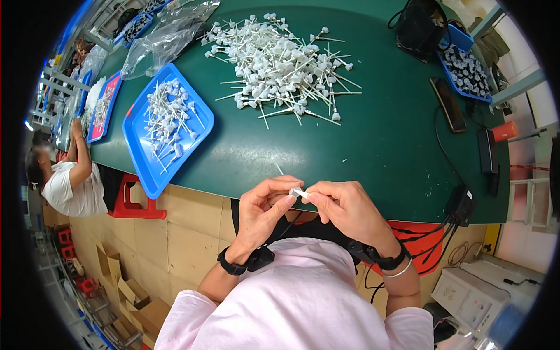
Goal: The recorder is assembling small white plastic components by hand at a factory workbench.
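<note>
Close to the table's near edge, my left hand (pixel 262 207) pinches a small white plastic part (pixel 296 191) between thumb and fingers. A thin white stem sticks up past those fingers. My right hand (pixel 347 207) is closed at the same part, thumb and forefinger gripping its short white end. Fingers cover much of the part, so its exact kind is unclear. Farther back lies a large heap of white plastic heads with thin stems (pixel 274 64). To the left, a blue tray (pixel 153 185) carries more such stemmed pieces.
The green table (pixel 385 146) holds clear plastic bags (pixel 169 46), a phone (pixel 448 105), a black bag (pixel 420 29) and a blue tray of dark-and-white parts (pixel 466 73) at right. Black cables (pixel 461 207) hang over the near right edge. A person (pixel 70 181) sits at left.
</note>
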`<state>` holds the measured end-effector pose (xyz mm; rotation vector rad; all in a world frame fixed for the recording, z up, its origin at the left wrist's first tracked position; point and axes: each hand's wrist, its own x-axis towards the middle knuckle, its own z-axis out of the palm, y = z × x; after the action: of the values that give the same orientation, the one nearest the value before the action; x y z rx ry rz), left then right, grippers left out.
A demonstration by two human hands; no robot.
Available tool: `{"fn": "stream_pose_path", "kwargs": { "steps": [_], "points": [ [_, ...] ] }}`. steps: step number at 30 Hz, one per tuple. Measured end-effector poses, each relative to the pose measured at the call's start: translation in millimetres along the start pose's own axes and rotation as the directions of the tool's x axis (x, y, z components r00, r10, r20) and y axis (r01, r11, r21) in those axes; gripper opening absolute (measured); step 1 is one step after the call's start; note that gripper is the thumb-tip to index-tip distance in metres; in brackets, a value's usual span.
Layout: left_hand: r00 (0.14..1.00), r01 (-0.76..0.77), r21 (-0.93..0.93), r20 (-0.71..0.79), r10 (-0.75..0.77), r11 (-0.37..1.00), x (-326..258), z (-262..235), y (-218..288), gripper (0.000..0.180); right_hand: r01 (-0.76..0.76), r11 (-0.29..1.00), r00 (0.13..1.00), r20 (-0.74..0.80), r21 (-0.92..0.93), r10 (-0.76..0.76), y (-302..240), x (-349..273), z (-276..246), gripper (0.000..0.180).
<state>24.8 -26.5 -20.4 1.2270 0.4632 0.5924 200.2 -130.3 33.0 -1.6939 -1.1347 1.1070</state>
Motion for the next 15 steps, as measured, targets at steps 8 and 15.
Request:
{"fn": "stream_pose_path", "kwargs": {
  "steps": [8,15],
  "points": [
    [0.992,0.109,-0.139,-0.05,-0.117,0.984,3,-2,1,0.02,0.153,0.966,0.974,-0.134,-0.206,-0.183,-5,-6,6,0.017],
    [0.975,0.135,-0.147,-0.156,-0.158,0.98,4,-4,8,0.01,0.161,0.957,0.952,-0.217,-0.243,-0.216,-6,-15,11,0.011]
  ]
}}
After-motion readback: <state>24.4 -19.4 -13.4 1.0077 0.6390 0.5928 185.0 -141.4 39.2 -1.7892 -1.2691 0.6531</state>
